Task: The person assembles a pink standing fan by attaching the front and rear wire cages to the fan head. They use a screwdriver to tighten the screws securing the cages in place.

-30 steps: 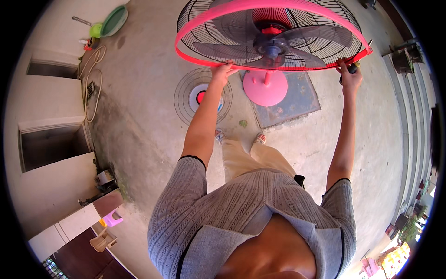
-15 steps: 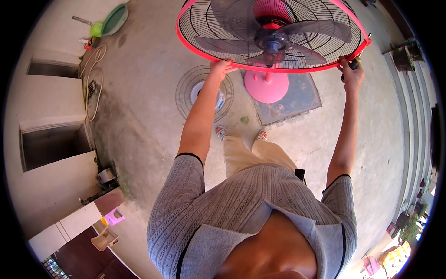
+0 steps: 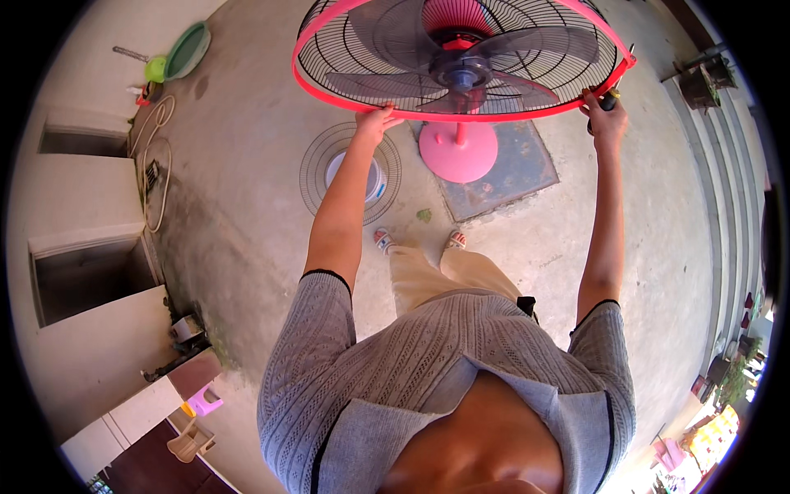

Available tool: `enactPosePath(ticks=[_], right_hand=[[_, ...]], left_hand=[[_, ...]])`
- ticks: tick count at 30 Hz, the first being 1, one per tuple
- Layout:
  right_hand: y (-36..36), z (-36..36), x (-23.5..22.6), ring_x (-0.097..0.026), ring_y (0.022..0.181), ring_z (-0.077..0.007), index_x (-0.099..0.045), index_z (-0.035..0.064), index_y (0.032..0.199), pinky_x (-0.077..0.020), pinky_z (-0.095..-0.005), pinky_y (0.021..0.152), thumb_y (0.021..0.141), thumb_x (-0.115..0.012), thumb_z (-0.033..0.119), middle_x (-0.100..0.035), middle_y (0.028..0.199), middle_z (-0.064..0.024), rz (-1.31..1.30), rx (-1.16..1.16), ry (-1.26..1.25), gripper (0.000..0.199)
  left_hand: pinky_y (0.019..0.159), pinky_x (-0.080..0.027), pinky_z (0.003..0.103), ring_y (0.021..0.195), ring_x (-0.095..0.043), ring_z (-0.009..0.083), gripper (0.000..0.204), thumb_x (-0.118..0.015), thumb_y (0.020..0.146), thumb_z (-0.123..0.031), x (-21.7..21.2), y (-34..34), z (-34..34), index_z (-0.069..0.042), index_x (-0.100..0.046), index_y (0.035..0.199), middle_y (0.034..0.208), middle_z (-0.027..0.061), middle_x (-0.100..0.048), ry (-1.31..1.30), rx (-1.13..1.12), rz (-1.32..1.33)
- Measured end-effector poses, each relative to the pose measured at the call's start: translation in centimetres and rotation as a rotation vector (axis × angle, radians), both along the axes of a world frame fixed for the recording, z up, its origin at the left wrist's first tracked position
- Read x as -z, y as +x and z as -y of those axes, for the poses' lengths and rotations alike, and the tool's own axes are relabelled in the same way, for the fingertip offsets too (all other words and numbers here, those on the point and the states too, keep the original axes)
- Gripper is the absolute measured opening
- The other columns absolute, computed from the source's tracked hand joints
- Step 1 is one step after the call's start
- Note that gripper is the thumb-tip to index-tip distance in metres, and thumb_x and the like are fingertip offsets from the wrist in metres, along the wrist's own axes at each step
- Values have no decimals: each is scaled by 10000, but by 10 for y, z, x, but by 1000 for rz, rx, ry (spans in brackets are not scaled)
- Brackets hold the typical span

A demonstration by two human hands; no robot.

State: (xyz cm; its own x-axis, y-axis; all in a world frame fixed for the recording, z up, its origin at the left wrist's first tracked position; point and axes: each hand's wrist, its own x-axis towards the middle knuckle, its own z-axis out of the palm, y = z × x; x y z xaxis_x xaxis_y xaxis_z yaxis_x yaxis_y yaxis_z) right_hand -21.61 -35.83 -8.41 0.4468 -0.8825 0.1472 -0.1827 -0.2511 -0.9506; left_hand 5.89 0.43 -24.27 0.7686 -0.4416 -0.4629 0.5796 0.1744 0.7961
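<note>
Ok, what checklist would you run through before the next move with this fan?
1. Left hand at the pink ring's lower edge: ok.
2. Right hand free of other things: not ok, it holds a dark tool.
3. Ring seated all round the rear grille: cannot tell, its top is out of frame.
4. Blades clear of both hands: ok.
5. Loose wire grille not under the feet: ok.

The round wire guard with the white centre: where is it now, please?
In the head view, the round wire guard lies on the concrete floor, left of the pink fan base and partly hidden by the left forearm.
</note>
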Motion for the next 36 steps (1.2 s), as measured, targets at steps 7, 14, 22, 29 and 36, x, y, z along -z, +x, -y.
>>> enactPosePath(ticks=[7,14,22,29,36], right_hand=[[3,2,1,-677,731,-172,-606,-80,1016,-574,-281,623,785,-728,151,-656,862,-117,22,9,-4,349],[2,5,6,-672,727,-166,-611,-76,1005,-568,-280,619,789,-721,148,-659,853,-116,34,-3,-10,330],[4,5,11,-672,741,-166,-611,-66,1007,-572,-281,629,804,-707,136,-660,855,-117,65,-7,-22,302],[3,-1,2,-674,762,-179,-592,-71,1042,-587,-289,645,806,-699,99,-659,887,-127,76,-10,28,310],[0,-5,-4,-678,749,-181,-584,-76,1063,-590,-292,639,798,-704,104,-660,876,-126,36,-4,18,343]], left_hand=[[789,-587,505,874,-635,227,157,-558,838,109,8,9,2,-6,-545,944,934,87,-604,30,35,50],[852,-564,507,945,-621,232,219,-565,829,113,8,9,1,-15,-542,1005,981,101,-603,34,60,52],[830,-562,530,874,-639,214,211,-540,833,136,17,14,-1,-43,-556,945,924,58,-612,-93,73,29],[764,-592,508,860,-642,234,233,-536,805,162,12,16,-3,-28,-553,938,907,66,-610,-26,80,-3],[763,-593,510,854,-637,235,205,-543,804,150,-2,5,-4,-8,-555,932,897,78,-606,-34,81,-4]])
